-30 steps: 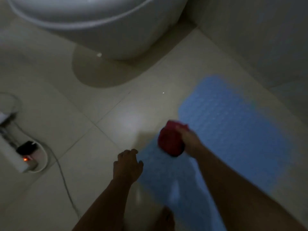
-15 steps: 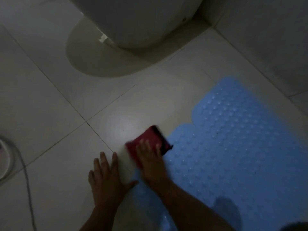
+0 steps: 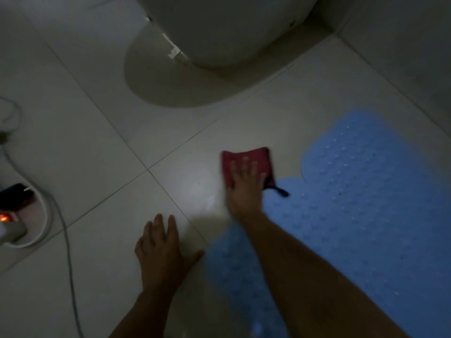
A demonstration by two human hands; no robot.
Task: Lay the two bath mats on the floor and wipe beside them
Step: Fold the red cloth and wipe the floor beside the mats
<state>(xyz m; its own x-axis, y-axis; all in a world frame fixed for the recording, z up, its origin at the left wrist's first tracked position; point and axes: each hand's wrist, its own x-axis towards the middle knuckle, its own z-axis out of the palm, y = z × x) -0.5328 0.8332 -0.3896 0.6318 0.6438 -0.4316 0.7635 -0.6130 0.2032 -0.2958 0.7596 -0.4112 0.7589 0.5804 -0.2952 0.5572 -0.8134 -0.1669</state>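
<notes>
**Right hand flat on red cloth beside the blue mat**

Right hand point(image 3: 245, 189) lies palm down with fingers spread, pressing a red cloth point(image 3: 246, 164) onto the floor point(image 3: 97, 132), just left of the blue bath mat point(image 3: 361, 203). Left hand point(image 3: 162, 250) rests open and flat on the tile, holding nothing, near the mat's left edge. Only one mat can be made out.

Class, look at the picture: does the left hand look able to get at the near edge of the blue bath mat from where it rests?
Probably yes: the left hand lies flat on the tile, its thumb almost at the blue bath mat, with nothing between.
</notes>
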